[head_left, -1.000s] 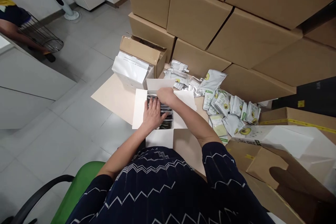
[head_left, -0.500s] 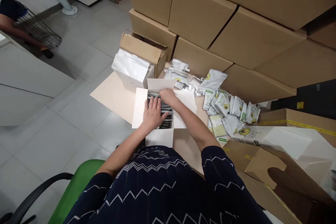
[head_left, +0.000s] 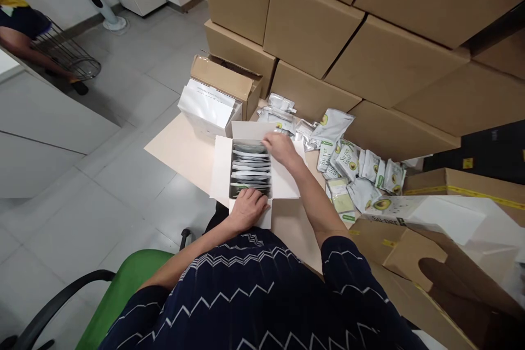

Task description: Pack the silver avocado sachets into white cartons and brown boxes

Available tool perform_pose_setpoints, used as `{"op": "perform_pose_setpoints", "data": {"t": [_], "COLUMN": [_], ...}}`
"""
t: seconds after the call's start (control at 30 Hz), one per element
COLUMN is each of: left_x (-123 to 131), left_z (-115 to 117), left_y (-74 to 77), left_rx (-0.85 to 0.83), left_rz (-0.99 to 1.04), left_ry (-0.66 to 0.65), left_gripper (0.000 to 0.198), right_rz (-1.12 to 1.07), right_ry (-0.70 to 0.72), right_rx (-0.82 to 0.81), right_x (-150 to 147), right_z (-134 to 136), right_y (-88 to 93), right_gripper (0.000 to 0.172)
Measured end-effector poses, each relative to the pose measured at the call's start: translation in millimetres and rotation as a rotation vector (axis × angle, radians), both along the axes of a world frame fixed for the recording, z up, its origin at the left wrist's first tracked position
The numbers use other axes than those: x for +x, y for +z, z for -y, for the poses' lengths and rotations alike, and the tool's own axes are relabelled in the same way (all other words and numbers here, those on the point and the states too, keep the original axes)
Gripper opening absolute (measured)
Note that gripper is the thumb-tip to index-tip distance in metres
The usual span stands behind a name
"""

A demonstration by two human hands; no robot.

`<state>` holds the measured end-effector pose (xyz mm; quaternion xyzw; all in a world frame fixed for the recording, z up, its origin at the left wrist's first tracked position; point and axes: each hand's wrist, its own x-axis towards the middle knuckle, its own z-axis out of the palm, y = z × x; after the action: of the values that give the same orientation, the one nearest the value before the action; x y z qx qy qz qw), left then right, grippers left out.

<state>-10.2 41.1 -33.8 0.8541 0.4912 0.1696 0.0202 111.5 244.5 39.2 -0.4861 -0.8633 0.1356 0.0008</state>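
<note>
In the head view an open white carton [head_left: 222,167] stands on the table with its flaps folded outward. A row of flat sachets [head_left: 251,163] is packed upright inside it. My left hand [head_left: 248,209] is at the carton's near side, its fingers curled over the edge by the nearest sachets. At the far right corner my right hand [head_left: 282,149] has its fingers closed on the carton's edge; the fingertips are partly hidden. To the right lies a loose pile of white pouches [head_left: 348,161] with avocado pictures, some marked "Su-per Meal".
A white box [head_left: 207,106] and a brown box [head_left: 221,76] stand at the back left of the table [head_left: 176,150]. Large cartons [head_left: 315,27] are stacked behind. Open boxes [head_left: 447,219] are on the right. Another person's leg [head_left: 36,57] shows at far left.
My left hand has drawn back from the top of the sachets to the carton's near edge, uncovering the row. My right hand has shifted slightly right along the far corner.
</note>
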Motion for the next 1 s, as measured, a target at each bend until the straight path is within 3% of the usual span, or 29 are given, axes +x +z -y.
{"op": "perform_pose_setpoints", "data": {"t": [0.1,0.23,0.37,0.5,0.6,0.7,0.77,0.83,0.93,1.0], "left_x": [-3,-17,-55,-105,-134,-146,-145,-138,-129,-129], "left_z": [-2,-7,-8,-12,-16,-17,-14,-9,-6,-9], "left_y": [-6.5,-3.5,3.9,9.4,12.1,9.9,3.7,-5.9,-21.9,-30.0], "left_rx": [-0.040,-0.065,-0.111,-0.112,-0.095,-0.112,-0.113,-0.107,-0.191,-0.315], "left_rz": [0.017,0.032,0.059,0.049,0.046,0.138,0.326,0.691,1.405,1.671], "left_ry": [-0.030,-0.057,-0.026,0.201,0.383,0.507,0.612,0.798,1.130,1.216], "left_gripper": [0.020,0.019,0.018,0.019,0.023,0.028,0.030,0.031,0.027,0.018], "right_rz": [-0.026,-0.192,-0.462,-0.734,-0.930,-1.036,-1.069,-1.091,-1.113,-1.125], "right_ry": [-0.150,-0.226,-0.439,-0.651,-0.701,-0.733,-0.737,-0.709,-0.716,-0.787], "right_rx": [0.122,-0.057,-0.137,-0.304,-0.434,-0.512,-0.550,-0.596,-0.633,-0.556], "right_x": [28,59,79,83,71,51,42,40,51,61], "right_z": [2,1,19,63,104,144,164,176,175,165], "right_y": [-7.5,-38.9,-59.8,-61.6,-60.0,-61.8,-64.8,-68.2,-72.3,-73.8], "right_gripper": [0.038,0.037,0.031,0.040,0.059,0.056,0.052,0.051,0.049,0.049]}}
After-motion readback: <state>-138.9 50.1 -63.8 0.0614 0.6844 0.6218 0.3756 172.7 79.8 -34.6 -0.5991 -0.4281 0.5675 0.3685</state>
